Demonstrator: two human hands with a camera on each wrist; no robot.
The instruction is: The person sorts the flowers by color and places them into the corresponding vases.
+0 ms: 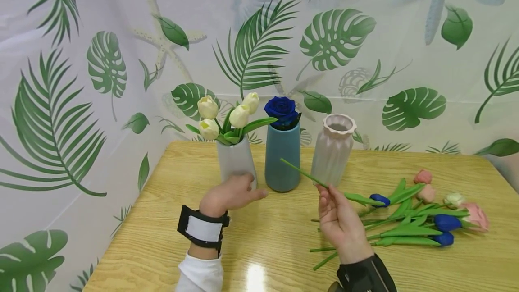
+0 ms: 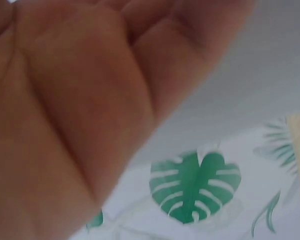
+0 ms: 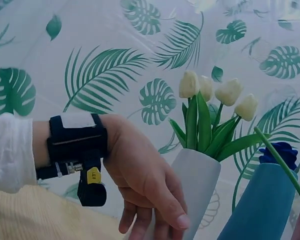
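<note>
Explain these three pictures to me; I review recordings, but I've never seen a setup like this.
No machine here: a person works bare-handed. The widest picture looks down from the head; the other two are the left-wrist and right-wrist views. On the wooden table stand a white vase with white tulips, a blue vase with a blue rose, and a pale pink fluted vase, no flowers showing in it. At the right lie loose blue tulips and pink flowers, among others. The right hand pinches another blue tulip by its green stem. The left hand is at the white vase, looking relaxed.
</note>
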